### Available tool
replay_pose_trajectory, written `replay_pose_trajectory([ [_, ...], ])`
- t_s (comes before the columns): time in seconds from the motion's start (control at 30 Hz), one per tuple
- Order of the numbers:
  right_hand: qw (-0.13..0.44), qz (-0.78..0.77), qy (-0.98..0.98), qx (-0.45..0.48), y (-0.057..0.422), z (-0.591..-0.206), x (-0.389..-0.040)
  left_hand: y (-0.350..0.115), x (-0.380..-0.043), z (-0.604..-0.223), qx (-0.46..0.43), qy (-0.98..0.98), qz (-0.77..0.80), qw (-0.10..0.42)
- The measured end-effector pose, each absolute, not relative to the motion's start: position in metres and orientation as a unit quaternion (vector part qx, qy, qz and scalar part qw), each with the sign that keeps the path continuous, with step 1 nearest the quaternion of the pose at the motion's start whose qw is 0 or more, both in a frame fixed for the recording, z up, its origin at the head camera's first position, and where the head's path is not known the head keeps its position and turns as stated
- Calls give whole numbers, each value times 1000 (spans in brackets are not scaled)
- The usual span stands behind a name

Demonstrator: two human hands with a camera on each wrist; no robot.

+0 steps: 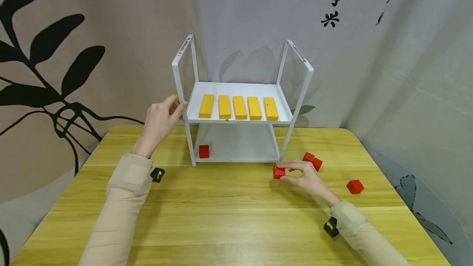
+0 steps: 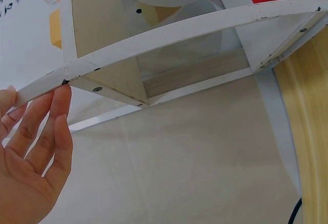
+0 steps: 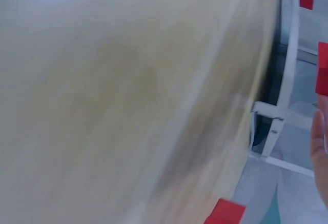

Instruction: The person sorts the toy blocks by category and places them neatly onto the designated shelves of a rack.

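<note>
My left hand [image 1: 159,121] grips the left front post of a white two-tier shelf rack [image 1: 240,143]; in the left wrist view its fingers and thumb [image 2: 6,101] meet around the white bar. A red block [image 1: 278,172] is pinched between the thumb and fingers of my right hand [image 1: 306,179], just before the rack's right front foot. On the lower tier, at the left, sits another red block [image 1: 204,151]. Several yellow blocks [image 1: 239,108] lie in a row across the upper tier.
Two red blocks [image 1: 312,161] lie together on the wooden table [image 1: 221,216] behind my right hand. A single red block [image 1: 355,186] lies farther right. Printed curtains [image 1: 148,32] hang behind the rack.
</note>
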State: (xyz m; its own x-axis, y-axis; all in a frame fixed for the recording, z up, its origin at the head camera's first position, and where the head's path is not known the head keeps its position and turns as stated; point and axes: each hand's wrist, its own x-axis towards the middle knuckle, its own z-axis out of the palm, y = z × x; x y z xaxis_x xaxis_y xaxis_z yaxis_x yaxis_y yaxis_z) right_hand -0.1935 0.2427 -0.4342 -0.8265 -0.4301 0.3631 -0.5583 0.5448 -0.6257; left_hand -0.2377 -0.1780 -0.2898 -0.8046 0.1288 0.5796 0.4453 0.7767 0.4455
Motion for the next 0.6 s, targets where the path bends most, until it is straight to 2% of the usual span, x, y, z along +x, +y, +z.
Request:
replay_pose_trajectory([
  [0.33, 123, 420, -856, 275, 217, -426, -203, -178, -237, -290, -161, -903, -295, 267],
  [0.6, 120, 451, -845, 264, 198, -419, -206, -178, -237, -289, -161, -903, -293, 270],
])
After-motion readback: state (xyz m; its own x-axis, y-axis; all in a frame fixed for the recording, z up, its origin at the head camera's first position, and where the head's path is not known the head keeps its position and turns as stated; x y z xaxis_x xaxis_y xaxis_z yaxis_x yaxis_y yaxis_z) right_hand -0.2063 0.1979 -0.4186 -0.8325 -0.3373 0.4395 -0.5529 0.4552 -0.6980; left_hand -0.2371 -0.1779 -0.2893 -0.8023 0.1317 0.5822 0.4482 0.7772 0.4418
